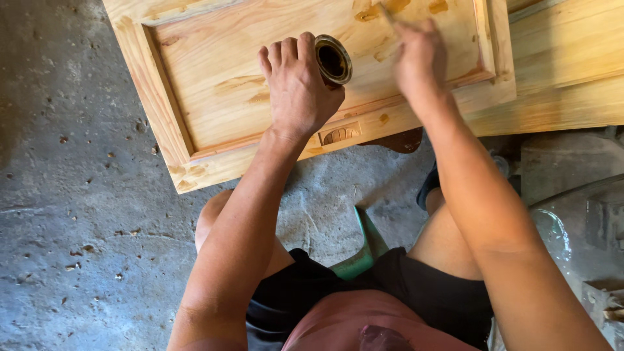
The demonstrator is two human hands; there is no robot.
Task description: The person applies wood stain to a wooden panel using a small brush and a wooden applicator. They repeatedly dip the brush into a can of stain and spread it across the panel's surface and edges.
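Note:
A framed wooden panel [214, 71] of pale pine lies flat in front of me, its surface glossy with patches of amber finish. My left hand [296, 84] rests on it and grips a small round open tin [333, 60] with a dark inside. My right hand [419, 58] is blurred over the panel's right part and holds a thin stick-like tool, likely a brush, whose tip points up-left. My knees and black shorts show below.
Rough grey concrete floor [78, 214] with small debris spreads to the left. More pale wooden boards [565, 71] lie at the upper right. A green seat edge [364, 250] shows between my legs. Clear plastic sheeting [572, 227] lies at the right.

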